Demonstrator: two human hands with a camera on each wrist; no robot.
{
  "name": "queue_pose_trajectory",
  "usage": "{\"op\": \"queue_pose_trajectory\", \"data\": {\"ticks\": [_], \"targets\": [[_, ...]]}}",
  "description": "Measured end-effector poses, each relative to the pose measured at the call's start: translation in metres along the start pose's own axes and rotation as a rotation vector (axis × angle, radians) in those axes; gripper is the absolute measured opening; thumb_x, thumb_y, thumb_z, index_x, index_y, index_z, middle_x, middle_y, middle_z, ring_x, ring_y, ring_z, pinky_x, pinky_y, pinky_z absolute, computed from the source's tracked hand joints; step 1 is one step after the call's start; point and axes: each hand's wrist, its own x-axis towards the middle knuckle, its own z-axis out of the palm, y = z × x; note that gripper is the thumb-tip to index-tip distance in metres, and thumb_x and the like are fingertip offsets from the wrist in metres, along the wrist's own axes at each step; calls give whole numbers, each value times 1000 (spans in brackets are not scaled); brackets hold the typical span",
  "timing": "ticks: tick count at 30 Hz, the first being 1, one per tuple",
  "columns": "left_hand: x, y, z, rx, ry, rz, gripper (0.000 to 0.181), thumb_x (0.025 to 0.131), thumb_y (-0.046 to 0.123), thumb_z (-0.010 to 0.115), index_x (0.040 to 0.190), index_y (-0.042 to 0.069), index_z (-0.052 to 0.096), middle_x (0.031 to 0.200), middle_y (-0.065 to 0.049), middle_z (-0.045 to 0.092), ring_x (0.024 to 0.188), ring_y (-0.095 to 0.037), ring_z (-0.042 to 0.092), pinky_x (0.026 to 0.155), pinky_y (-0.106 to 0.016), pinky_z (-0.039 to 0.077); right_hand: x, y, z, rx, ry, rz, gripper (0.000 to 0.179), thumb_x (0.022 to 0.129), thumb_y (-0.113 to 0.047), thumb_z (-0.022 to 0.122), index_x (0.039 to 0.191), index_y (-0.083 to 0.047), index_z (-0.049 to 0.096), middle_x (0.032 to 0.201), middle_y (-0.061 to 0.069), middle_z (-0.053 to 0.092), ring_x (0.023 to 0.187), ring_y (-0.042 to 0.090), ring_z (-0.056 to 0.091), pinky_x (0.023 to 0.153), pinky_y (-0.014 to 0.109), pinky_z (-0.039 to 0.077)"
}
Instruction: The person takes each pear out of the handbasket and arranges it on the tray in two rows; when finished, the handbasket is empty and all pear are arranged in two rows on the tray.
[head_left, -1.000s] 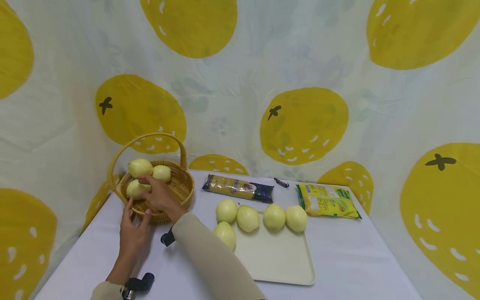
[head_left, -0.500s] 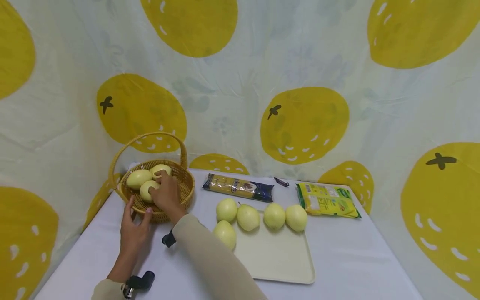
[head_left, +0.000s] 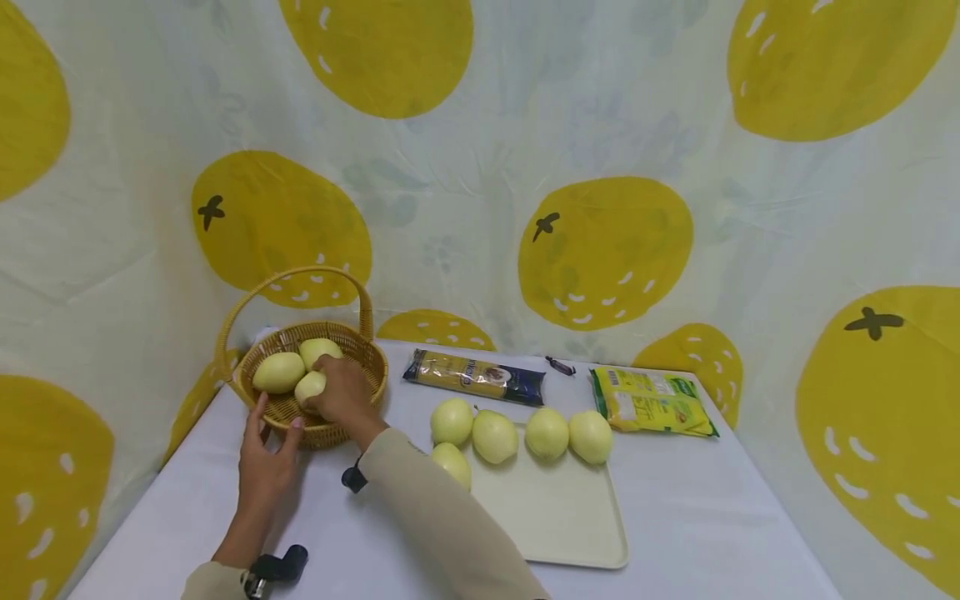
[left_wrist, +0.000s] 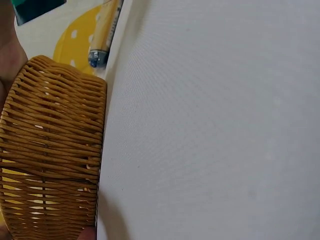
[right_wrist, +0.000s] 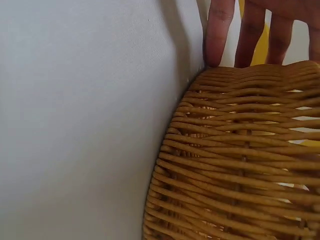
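In the head view, a wicker basket (head_left: 372,367) with a tall arched handle stands at the left of the table. It holds a pear (head_left: 278,372) on the left, a pear (head_left: 318,350) at the back and a pear (head_left: 310,388) nearer the front. My right hand (head_left: 345,396) reaches inside and grips the front pear, covering part of it. Against the near-left side of the basket rests my left hand (head_left: 266,462), thumb and fingers apart. Its straight fingers (right_wrist: 220,35) touch the wickerwork in the right wrist view.
Right of the basket is a cream tray (head_left: 551,517) with several pears along its back and left edges. Behind it lie a pasta packet (head_left: 474,377), a small dark wrapped candy (head_left: 560,366) and a yellow-green bag (head_left: 654,402). A patterned curtain backs the table.
My right hand has drawn the front pear rightward inside the basket. The pear that sat higher at the left has sunk down. My left hand has stayed in place.
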Motion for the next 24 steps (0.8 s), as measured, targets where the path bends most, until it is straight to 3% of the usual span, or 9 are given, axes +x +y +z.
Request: {"op": "queue_pose_trajectory", "data": {"ticks": [5, 13, 24], "targets": [[0, -1, -1, -4, -2, 4, 82, 110, 42, 56, 173, 29, 7, 181, -10, 5, 162, -51, 20, 123, -70, 33, -9, 3, -10, 101, 7, -7, 61, 75, -45, 97, 129, -29, 73, 125, -12, 75, 117, 10, 69, 91, 23, 55], [2, -1, -4, 3, -10, -4, 82, 110, 45, 54, 173, 32, 4, 181, -9, 1, 162, -51, 17, 123, -72, 31, -30, 0, -38, 310, 75, 26, 58, 77, -41, 96, 129, -31, 72, 129, -13, 76, 120, 7, 68, 93, 21, 54], [1, 1, -4, 6, -31, -19, 83, 110, 49, 52, 173, 32, 2, 181, -9, -1, 162, -51, 17, 124, -73, 28, -66, 17, -86, 529, 108, 1, 57, 81, -35, 95, 132, -32, 70, 129, -9, 74, 104, 4, 65, 79, 19, 53]]}}
